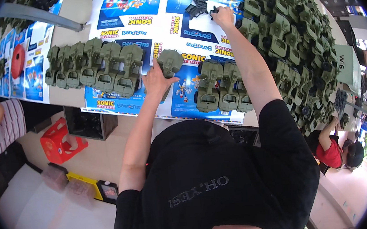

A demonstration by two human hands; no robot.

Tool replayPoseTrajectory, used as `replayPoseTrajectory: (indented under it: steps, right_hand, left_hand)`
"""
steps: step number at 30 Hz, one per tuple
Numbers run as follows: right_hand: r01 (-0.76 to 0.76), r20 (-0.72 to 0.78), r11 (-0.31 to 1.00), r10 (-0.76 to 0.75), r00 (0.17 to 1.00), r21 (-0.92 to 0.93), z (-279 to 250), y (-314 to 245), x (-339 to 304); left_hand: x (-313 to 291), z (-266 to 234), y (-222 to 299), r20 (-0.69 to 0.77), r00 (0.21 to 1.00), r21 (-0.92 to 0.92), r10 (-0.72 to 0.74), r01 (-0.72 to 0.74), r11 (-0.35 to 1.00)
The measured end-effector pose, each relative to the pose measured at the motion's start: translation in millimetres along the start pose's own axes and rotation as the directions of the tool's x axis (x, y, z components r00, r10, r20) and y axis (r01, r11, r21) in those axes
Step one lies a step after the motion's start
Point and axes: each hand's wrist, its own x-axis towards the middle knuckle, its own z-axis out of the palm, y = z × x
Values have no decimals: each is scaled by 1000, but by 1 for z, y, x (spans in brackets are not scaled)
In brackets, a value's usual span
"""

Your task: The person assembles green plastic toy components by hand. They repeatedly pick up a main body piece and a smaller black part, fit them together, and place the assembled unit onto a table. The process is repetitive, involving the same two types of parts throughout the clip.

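My left hand (156,81) is closed around an olive-green toy military vehicle (171,62) on the table, covering part of its body. Farther off, my right hand (223,17) pinches a small black plastic part (214,11); its exact kind is too small to make out. Just left of those fingers lies a little heap of similar black parts (197,6). A row of green toy vehicles (95,65) stands left of my left hand, side by side. Several more vehicles (208,85) stand near the table's front edge, below my right forearm.
Printed blue-and-white sheets (130,20) cover the table. At the right, green vehicles (291,38) are massed closely together. A grey crate (90,123) and a red stool (62,141) stand below the front edge. Co-workers sit at left (6,127) and right (332,148).
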Motion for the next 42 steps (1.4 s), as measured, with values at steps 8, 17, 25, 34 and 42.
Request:
replayPoseTrajectory:
  steps: [8, 17, 25, 34, 42]
  right_hand:
    - [-259, 310, 292, -141, 940, 921, -37, 13, -120]
    - [-340, 174, -242, -520, 836, 909, -110, 22, -293]
    - [-354, 240, -152, -492, 837, 923, -127, 42, -330]
    - [81, 69, 274, -498, 865, 958, -144, 45, -348]
    - [-53, 119, 141, -520, 846, 989, -133, 54, -346]
  left_hand:
    - [6, -15, -16, 169, 978, -237, 122, -80, 968]
    - [-75, -95, 28, 375, 666, -591, 645, -364, 720]
    - [-104, -95, 60, 613, 515, -597, 600, -196, 778]
    - [-119, -99, 85, 590, 615, -462, 523, -274, 843]
    - [-128, -105, 100, 567, 683, -362, 461, -296, 884]
